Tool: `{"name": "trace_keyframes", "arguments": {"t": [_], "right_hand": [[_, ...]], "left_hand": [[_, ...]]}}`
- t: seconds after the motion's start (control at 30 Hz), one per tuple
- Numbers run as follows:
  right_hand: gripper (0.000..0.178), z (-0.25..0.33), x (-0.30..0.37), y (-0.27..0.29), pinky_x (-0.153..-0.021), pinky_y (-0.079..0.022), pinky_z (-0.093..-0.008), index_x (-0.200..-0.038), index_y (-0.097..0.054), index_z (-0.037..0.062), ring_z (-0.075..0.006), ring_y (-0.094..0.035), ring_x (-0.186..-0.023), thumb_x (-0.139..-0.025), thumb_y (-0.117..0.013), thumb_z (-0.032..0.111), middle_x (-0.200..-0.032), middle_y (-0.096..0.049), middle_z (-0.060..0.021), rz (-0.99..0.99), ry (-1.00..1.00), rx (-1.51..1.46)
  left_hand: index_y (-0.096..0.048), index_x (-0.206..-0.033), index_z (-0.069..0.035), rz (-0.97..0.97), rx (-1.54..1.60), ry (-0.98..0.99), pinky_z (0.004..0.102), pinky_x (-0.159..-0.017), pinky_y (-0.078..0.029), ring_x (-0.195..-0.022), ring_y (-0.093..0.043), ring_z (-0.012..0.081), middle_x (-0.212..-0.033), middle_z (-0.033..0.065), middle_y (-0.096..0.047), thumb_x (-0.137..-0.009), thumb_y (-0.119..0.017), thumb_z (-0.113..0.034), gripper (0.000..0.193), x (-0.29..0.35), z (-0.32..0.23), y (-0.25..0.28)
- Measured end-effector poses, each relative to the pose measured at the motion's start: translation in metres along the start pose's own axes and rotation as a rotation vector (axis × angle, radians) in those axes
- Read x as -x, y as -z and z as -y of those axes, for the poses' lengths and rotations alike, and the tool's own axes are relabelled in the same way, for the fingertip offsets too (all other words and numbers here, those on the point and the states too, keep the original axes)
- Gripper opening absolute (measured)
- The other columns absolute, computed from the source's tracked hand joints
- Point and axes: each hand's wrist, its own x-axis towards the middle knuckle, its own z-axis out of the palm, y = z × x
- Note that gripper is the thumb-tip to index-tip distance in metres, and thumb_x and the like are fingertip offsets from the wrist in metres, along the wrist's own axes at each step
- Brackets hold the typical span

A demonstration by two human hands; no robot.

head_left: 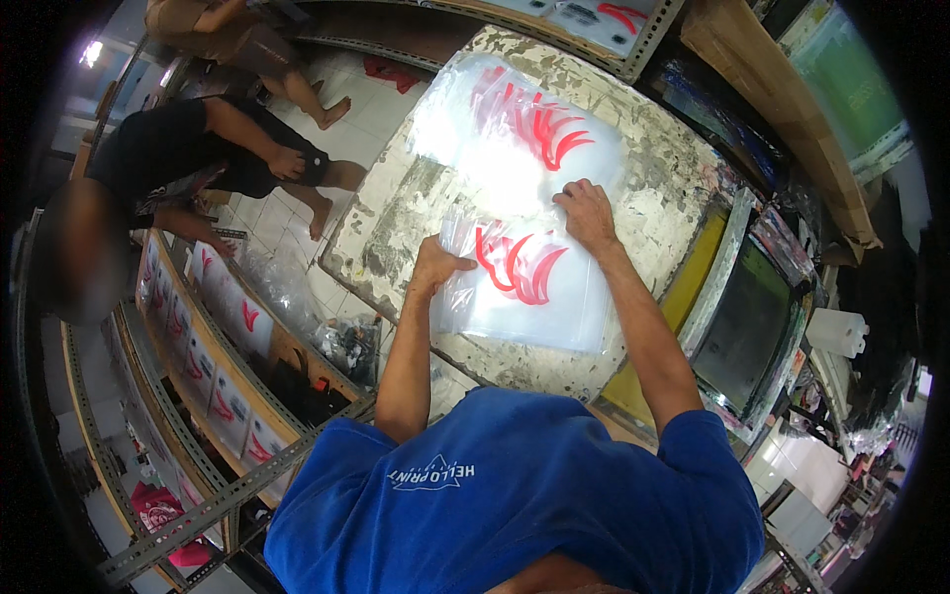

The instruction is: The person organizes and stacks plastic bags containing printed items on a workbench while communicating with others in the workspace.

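Note:
A stack of clear plastic bags [554, 312] printed with red curved strokes lies on the worn, paint-stained table in front of me. My left hand [437, 265] is closed on the stack's left edge, its thumb lying on top of the plastic. At the stack's far right corner, the bent fingers of my right hand [589, 215] pinch the plastic; the fingertips are partly hidden. Just beyond lies a second, fanned-out pile of clear bags [495, 129] with similar red prints, under strong glare.
The tabletop [381, 213] has peeling white patches. To the right stand framed printing screens [742, 337] and a white plastic jug [837, 333]. At left, a co-worker in dark clothes [163, 148] bends over racks of printed sheets [213, 381]. Another person [233, 45] is farther back.

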Motion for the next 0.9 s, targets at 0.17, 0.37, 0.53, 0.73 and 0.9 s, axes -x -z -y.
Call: {"name": "trace_keyframes", "arguments": {"t": [0.17, 0.37, 0.53, 0.73, 0.9], "right_hand": [[0.029, 0.008, -0.001, 0.015, -0.094, -0.036, -0.0417, -0.102, -0.064, 0.0098, -0.0257, -0.049, -0.108, -0.074, -0.064, 0.014, -0.103, -0.059, -0.0075, 0.021, -0.060, 0.038], [0.060, 0.052, 0.004, 0.038, -0.100, -0.035, -0.0451, -0.122, -0.053, 0.0033, -0.0338, -0.043, -0.118, -0.070, -0.072, 0.027, -0.121, -0.050, -0.0150, 0.023, -0.115, -0.206], [0.079, 0.074, 0.011, 0.061, -0.102, -0.037, -0.0426, -0.128, -0.052, 0.0078, -0.0327, -0.050, -0.118, -0.058, -0.083, 0.029, -0.128, -0.053, -0.0172, 0.329, -0.128, -0.437], [0.065, 0.010, 0.016, 0.081, -0.089, -0.047, -0.0361, -0.115, -0.062, 0.0054, -0.0296, -0.062, -0.099, -0.056, -0.084, 0.023, -0.108, -0.065, -0.0180, 0.687, -0.394, -0.557], [0.067, -0.029, -0.018, 0.105, -0.092, -0.046, -0.0335, -0.116, -0.060, -0.0018, -0.0270, -0.060, -0.104, -0.055, -0.085, 0.009, -0.113, -0.064, -0.0189, 0.456, -0.469, -0.612]], "left_hand": [[-0.067, -0.097, 0.004, -0.019, -0.024, 0.015, 0.0328, -0.072, -0.053, -0.076, -0.066, 0.0202, -0.089, 0.0124, -0.070, -0.056, -0.077, 0.009, 0.042, -0.001, 0.000, 0.000], [-0.066, -0.097, 0.004, -0.004, -0.063, -0.088, 0.0335, -0.072, -0.053, -0.076, -0.066, 0.0197, -0.088, 0.0112, -0.070, -0.059, -0.080, 0.004, 0.041, 0.008, -0.006, 0.000], [-0.065, -0.102, 0.003, 0.130, -0.094, -0.184, 0.0314, -0.072, -0.053, -0.078, -0.065, 0.0162, -0.088, 0.0099, -0.070, -0.060, -0.078, 0.006, 0.044, 0.037, -0.036, -0.001], [-0.064, -0.106, 0.003, 0.155, -0.089, -0.308, 0.0313, -0.075, -0.053, -0.081, -0.064, 0.0152, -0.091, 0.0091, -0.070, -0.061, -0.078, 0.006, 0.046, 0.029, -0.085, 0.022], [-0.062, -0.110, 0.003, 0.126, -0.121, -0.326, 0.0321, -0.078, -0.052, -0.084, -0.064, 0.0172, -0.096, 0.0099, -0.069, -0.061, -0.079, 0.005, 0.053, -0.033, -0.136, 0.014]]}}
